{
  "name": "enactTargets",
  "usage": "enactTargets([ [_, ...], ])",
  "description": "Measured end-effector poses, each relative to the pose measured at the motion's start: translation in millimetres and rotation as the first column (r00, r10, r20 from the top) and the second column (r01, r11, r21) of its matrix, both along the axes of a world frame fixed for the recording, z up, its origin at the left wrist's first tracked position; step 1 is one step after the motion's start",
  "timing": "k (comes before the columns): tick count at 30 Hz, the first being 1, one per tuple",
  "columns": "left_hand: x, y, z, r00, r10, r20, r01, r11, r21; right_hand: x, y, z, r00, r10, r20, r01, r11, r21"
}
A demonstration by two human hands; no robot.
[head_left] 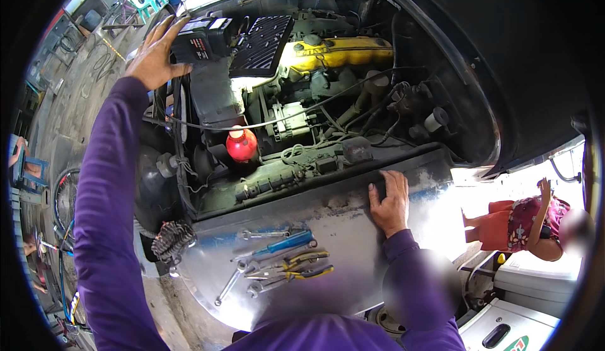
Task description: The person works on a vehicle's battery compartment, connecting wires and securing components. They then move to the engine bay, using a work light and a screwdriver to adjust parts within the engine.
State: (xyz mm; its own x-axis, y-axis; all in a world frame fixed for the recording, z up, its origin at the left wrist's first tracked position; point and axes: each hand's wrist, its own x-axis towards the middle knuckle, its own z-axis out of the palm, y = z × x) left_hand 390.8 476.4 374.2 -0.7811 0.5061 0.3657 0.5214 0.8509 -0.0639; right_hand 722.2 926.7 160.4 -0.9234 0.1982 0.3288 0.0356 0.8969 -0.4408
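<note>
My left hand (156,58) is at the front of an engine bay, fingers spread and thumb out, beside a black boxy device (201,40) with a printed label; I cannot tell whether it touches it. A black ribbed panel (261,45) lies right of the device. My right hand (389,203) rests with its fingers flat on the fender (340,215) near the bay's edge. On the fender lie a blue-handled screwdriver (283,244), pliers with yellow and black handles (309,273) and several wrenches (230,286). A dark rag-like bundle (172,242) sits left of them.
Within the bay are a yellow engine cover (340,53), an alternator (291,122), a red bottle (241,145) and a black cable (277,122). The raised hood (523,48) is at right. Another person (520,225) stands beyond the fender, near white coolers (535,275).
</note>
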Motion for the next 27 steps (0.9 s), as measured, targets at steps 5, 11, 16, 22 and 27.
enactTargets([
  [5, 109.9, 14.5, 8.3, 0.995, -0.030, 0.097, 0.037, 0.997, -0.069, 0.1, 3.3, 1.6, 1.000, 0.024, -0.018, -0.026, 0.996, -0.090],
  [11, 208.7, -34.6, -16.1, 0.953, 0.289, -0.088, -0.292, 0.956, -0.028, 4.3, 15.7, 1.7, 0.990, 0.128, -0.060, -0.137, 0.972, -0.191],
  [16, 211.2, -109.4, -52.0, 0.756, 0.655, 0.003, -0.637, 0.734, 0.236, 4.3, 23.5, 7.5, 0.979, 0.201, -0.026, -0.200, 0.934, -0.297],
  [22, 204.6, -127.3, -92.1, 0.758, 0.645, 0.099, -0.648, 0.761, 0.001, 2.3, 23.2, 8.0, 0.975, 0.219, -0.024, -0.217, 0.939, -0.265],
  [27, 190.3, -116.8, -92.3, 0.660, 0.748, 0.070, -0.743, 0.635, 0.214, 2.5, 23.5, 8.3, 0.979, 0.201, -0.030, -0.201, 0.928, -0.313],
])
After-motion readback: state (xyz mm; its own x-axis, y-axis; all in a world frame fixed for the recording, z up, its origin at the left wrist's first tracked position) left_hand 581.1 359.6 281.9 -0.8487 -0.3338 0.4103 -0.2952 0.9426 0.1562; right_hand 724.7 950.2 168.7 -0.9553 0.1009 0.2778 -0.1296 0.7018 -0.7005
